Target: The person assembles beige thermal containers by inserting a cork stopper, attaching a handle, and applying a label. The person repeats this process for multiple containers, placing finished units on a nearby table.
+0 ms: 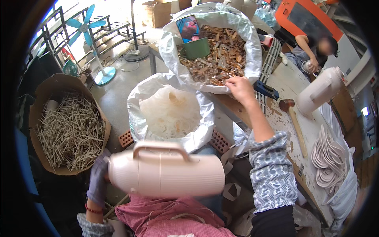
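Observation:
A pale pink vacuum jug (169, 173) with a brownish handle lies sideways above my lap, slightly blurred. My left hand (98, 179), in a greyish-purple glove, grips its left end; some of the fingers are hidden behind the jug. My right hand (241, 91) is bare and reaches over the near rim of a white sack (252, 51) full of small brown pieces (225, 49). Its fingertips are pinched together at those pieces, and I cannot make out what is between them. A green container (196, 48) with a propped-up phone showing a picture (187, 28) stands in the sack.
Another white sack (205, 134) holds translucent pieces. At left, a cardboard box (37, 134) contains many beige sticks. On the right-hand table are a mallet (296, 126), a second pink jug (319, 93) and coiled strips (329, 160). A blue fan (104, 75) stands behind; a co-worker (304, 55) sits far right.

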The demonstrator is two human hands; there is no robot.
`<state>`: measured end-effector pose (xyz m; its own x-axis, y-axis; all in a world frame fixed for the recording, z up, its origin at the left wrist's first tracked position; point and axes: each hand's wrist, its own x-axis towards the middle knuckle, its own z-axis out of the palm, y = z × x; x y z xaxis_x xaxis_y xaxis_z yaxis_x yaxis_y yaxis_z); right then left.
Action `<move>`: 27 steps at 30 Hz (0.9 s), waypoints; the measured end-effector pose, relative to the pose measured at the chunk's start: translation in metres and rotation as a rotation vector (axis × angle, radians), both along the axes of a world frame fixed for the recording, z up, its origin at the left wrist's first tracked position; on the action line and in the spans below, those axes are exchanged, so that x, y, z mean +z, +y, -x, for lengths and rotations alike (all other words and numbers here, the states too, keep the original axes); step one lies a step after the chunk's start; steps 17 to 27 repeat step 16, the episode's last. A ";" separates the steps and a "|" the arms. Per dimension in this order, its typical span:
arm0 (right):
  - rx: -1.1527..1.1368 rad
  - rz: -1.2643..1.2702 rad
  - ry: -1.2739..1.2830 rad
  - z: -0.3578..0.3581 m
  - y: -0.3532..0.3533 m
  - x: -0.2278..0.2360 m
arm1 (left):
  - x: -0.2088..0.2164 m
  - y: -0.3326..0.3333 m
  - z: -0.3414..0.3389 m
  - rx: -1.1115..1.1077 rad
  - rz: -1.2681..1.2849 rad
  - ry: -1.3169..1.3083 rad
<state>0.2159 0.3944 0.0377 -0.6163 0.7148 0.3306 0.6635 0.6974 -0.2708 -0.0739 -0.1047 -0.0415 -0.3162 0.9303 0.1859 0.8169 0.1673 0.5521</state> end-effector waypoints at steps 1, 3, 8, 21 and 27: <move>0.074 0.158 0.157 -0.008 0.019 -0.011 | -0.009 -0.020 0.005 -0.028 0.152 -0.306; 0.093 0.293 0.261 -0.017 0.015 0.000 | 0.009 -0.035 -0.014 0.137 0.397 -0.831; 0.086 0.348 0.386 -0.017 -0.019 0.009 | 0.047 0.069 -0.069 -0.176 0.395 -0.828; 0.628 0.070 0.085 -0.001 -0.178 -0.035 | -0.023 0.122 -0.086 -0.504 0.530 -0.927; 0.628 0.070 0.085 -0.001 -0.178 -0.035 | -0.023 0.122 -0.086 -0.504 0.530 -0.927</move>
